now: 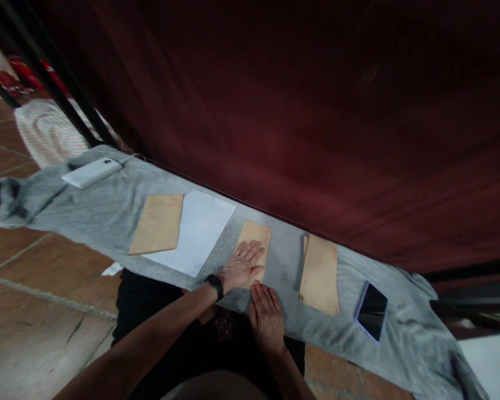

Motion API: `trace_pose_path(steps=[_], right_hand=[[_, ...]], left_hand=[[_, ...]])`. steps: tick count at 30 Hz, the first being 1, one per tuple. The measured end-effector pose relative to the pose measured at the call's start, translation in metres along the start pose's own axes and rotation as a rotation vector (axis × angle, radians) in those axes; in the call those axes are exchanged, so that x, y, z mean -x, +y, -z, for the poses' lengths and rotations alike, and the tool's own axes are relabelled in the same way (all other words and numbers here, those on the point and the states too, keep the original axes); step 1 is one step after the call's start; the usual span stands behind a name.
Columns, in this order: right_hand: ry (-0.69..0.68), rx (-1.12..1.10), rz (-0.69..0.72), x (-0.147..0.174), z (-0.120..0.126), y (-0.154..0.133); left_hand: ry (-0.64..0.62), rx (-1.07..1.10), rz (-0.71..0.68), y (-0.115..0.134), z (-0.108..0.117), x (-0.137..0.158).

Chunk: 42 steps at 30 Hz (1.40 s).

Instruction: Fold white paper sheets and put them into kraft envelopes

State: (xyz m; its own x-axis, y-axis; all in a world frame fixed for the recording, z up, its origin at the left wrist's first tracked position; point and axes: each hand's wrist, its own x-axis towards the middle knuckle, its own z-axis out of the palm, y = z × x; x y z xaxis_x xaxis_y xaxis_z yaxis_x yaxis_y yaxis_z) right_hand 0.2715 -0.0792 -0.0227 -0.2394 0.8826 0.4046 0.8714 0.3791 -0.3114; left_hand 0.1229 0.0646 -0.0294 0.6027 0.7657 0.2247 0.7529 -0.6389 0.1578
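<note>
A tan paper envelope (256, 230) lies on the grey cloth in front of me. My left hand (242, 265), with a dark band on its wrist, rests flat across it with fingers spread. At the envelope's near end lies my right hand (268, 316), palm down with fingers stretched out, its fingertips touching or just beside the edge. To the left, another tan envelope or stack of them (160, 222) overlaps a white paper sheet (202, 228). A small stack of tan envelopes (320, 272) sits on the right. Neither hand grips anything.
Grey cloth (283, 244) covers the narrow surface. A phone with a dark screen (373, 311) lies at right, a white device (92, 172) at far left. A dark red panel (275, 139) rises along the back edge. Tiled floor (45, 266) shows below.
</note>
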Motion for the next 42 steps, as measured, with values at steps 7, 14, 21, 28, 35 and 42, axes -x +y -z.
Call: trace_pose_path(steps=[7,14,21,28,35,42], right_hand=[[0.013,0.008,0.012,0.000,0.001,0.000],[0.002,0.018,0.012,0.001,0.000,0.001],[-0.073,0.022,0.047,0.001,0.004,0.005],[-0.061,-0.039,0.037,0.002,0.004,0.006],[0.038,-0.121,-0.252,-0.023,0.004,0.008],[0.004,-0.158,-0.432,-0.049,-0.007,0.009]], left_hand=[[-0.011,0.014,-0.019,0.004,0.008,0.005],[-0.021,0.075,-0.091,0.015,0.017,0.028],[-0.019,0.123,-0.091,0.016,0.023,0.043],[-0.026,0.097,-0.068,0.023,0.023,0.047],[-0.087,0.094,-0.051,0.026,0.026,0.045],[-0.041,0.083,-0.056,0.023,0.023,0.048]])
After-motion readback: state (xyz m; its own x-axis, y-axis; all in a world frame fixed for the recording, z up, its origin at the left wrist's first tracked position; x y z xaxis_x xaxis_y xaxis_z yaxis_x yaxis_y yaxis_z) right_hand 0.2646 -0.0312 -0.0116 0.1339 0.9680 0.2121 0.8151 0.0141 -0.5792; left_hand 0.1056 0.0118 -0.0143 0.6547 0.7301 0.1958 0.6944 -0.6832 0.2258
